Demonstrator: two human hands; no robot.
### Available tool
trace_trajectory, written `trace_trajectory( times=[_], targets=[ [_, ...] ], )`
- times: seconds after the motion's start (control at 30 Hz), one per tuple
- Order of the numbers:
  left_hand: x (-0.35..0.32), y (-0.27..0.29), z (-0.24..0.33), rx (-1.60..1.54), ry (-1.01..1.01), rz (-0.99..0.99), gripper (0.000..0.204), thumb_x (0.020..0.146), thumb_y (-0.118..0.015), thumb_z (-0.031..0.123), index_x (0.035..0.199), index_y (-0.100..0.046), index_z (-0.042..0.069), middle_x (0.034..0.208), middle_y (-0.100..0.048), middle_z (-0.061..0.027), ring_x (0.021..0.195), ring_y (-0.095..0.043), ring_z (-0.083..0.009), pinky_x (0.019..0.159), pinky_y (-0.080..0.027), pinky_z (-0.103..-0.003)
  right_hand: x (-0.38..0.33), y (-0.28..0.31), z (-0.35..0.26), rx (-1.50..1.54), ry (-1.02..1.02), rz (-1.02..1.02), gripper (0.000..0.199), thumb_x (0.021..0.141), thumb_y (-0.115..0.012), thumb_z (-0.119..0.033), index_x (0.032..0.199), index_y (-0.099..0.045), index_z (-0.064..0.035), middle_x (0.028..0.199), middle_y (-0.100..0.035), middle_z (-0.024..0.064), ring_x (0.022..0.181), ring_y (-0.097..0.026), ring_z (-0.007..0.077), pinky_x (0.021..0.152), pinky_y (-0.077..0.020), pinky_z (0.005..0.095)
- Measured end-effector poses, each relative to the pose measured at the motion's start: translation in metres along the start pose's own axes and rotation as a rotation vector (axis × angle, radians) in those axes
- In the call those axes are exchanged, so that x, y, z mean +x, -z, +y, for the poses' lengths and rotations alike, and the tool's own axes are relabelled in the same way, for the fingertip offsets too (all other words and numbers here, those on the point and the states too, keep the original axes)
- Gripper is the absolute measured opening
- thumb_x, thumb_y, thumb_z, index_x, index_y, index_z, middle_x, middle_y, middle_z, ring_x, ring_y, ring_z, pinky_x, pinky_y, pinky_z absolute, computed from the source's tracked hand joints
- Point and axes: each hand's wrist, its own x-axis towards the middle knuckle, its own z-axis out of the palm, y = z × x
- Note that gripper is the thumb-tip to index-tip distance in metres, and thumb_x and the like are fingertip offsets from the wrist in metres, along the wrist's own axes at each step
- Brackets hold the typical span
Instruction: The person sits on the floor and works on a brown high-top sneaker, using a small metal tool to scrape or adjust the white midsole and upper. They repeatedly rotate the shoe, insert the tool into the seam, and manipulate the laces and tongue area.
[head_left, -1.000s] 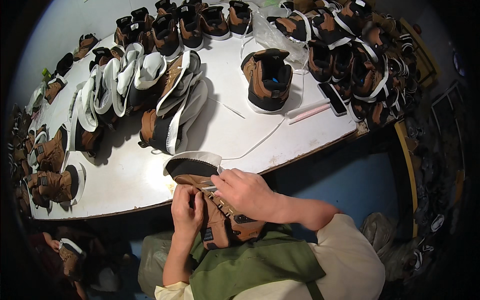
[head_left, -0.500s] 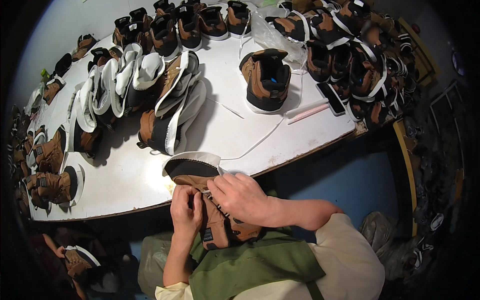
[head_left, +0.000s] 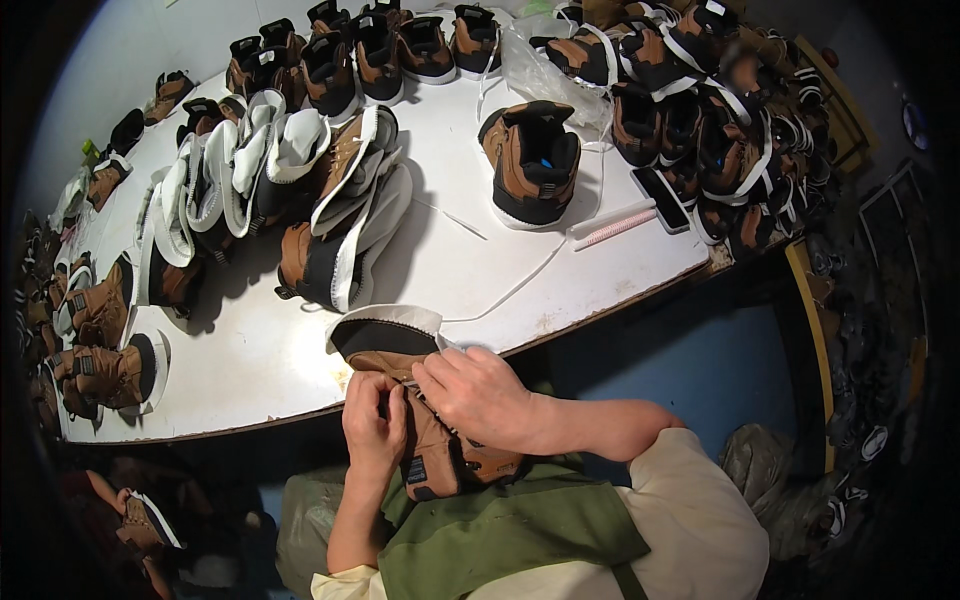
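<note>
A brown and black shoe upper (head_left: 432, 462) with a white stitched lining edge rests against my green apron, its far end over the table's front edge. My left hand (head_left: 374, 424) is closed in a pinch on its left side, by the eyelets. Just to the right, my right hand (head_left: 474, 396) is bent over the lacing area with fingers pinched together. A bit of white shoelace shows between the hands; the fingertips are partly hidden. Beyond the upper, a white lace (head_left: 512, 290) trails across the table.
Piled uppers (head_left: 345, 240) with white linings lie left on the white table (head_left: 610, 268). A finished-looking shoe (head_left: 532, 165) stands at centre right, near a phone (head_left: 660, 198) and a pink-and-white strip (head_left: 613, 226). More shoes crowd the back and right. At lower left, another person's hands hold an upper (head_left: 148, 522).
My hands have barely moved on the upper. At lower left, the other person's upper has tilted. The pink-and-white strip looks slightly shifted.
</note>
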Motion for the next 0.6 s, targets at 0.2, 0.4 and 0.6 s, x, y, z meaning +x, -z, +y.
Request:
trace_trajectory(
  times=[0.2, 0.4, 0.6],
  targets=[
    [0.0003, -0.0009, 0.0000, 0.010, -0.021, 0.008, 0.012, 0.080, -0.061, -0.007, 0.084, -0.051, -0.002, 0.080, -0.049, -0.0121, 0.067, -0.051, -0.0236, 0.062, -0.044, -0.030, 0.0002, -0.0004, -0.0005, -0.001, 0.010, -0.012, 0.032, 0.073, -0.059, -0.011, 0.100, -0.063, 0.0041, 0.080, -0.055, 0.0058, 0.074, -0.056, 0.0179, 0.061, -0.0422, 0.0281],
    [0.0001, -0.0013, -0.0011, 0.024, -0.024, 0.002, 0.012, 0.080, -0.061, -0.007, 0.083, -0.051, -0.003, 0.079, -0.049, -0.0126, 0.067, -0.052, -0.0239, 0.061, -0.044, -0.030, 0.0011, -0.0017, -0.0020, -0.015, 0.016, 0.018, 0.027, 0.072, -0.059, -0.011, 0.095, -0.063, 0.0030, 0.077, -0.054, 0.0050, 0.073, -0.055, 0.0173, 0.060, -0.0423, 0.0280],
    [0.0005, -0.0012, -0.0010, 0.012, -0.021, 0.012, 0.011, 0.081, -0.060, -0.007, 0.084, -0.051, -0.002, 0.080, -0.050, -0.0124, 0.068, -0.052, -0.0235, 0.062, -0.045, -0.029, -0.0003, 0.0006, 0.0009, -0.009, 0.004, 0.019, 0.027, 0.073, -0.060, -0.012, 0.096, -0.062, 0.0009, 0.077, -0.054, 0.0049, 0.072, -0.056, 0.0173, 0.059, -0.0435, 0.0284]
  ],
)
